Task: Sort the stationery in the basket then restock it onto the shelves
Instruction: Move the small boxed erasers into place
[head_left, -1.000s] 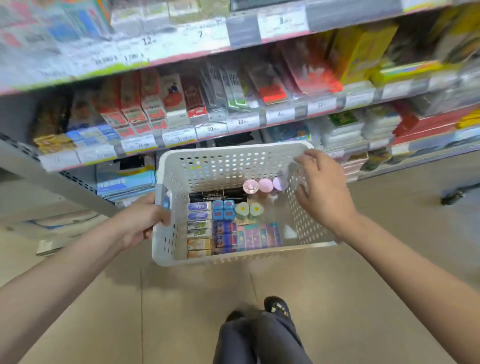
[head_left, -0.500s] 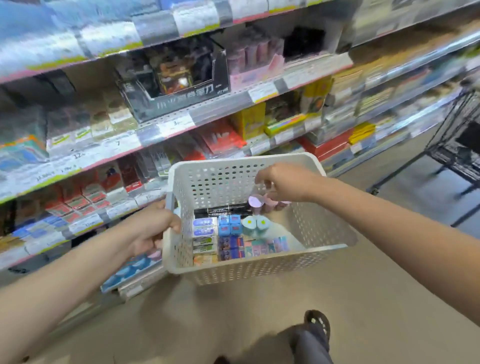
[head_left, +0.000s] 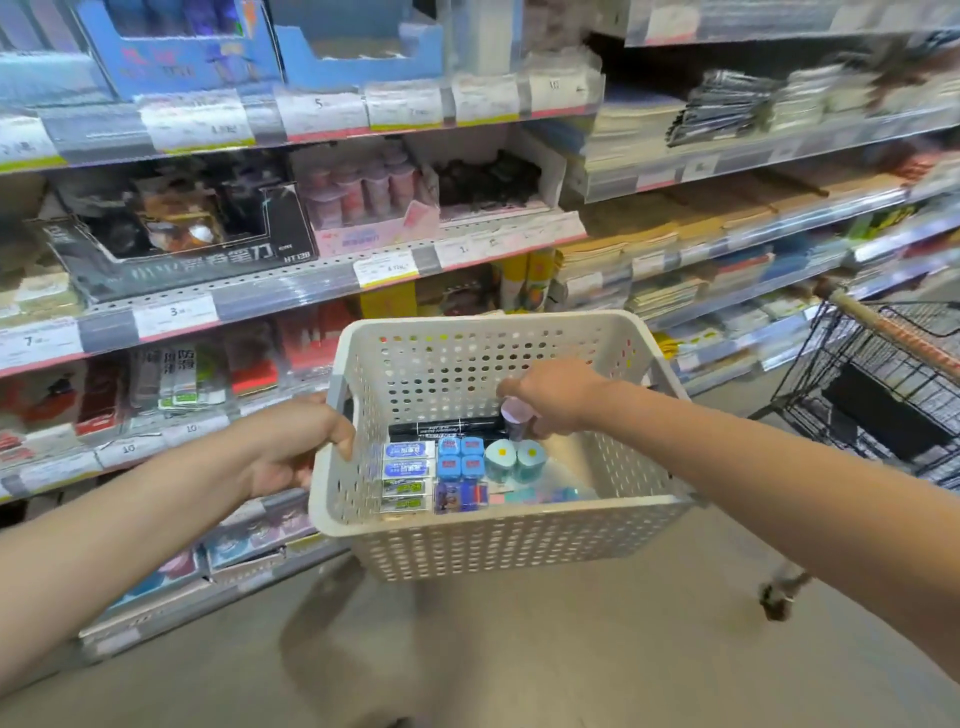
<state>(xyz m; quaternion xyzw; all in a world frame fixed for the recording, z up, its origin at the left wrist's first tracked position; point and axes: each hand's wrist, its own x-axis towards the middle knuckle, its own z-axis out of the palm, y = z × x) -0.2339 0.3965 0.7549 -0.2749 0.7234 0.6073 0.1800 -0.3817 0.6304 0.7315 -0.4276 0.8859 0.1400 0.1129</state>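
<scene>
Basket (head_left: 498, 525) gripped by left hand (head_left: 291, 447); right hand (head_left: 556, 395) pinching lilac tub (head_left: 515, 415).

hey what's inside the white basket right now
Inside the white basket: black markers, white eraser boxes, blue cubes, two teal rolls, and colourful packs. The right hand grips a lilac tube, covering anything beneath it.

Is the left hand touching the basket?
Touching. The head view shows the left hand with its fingers curled over the basket rim at its left side.
</scene>
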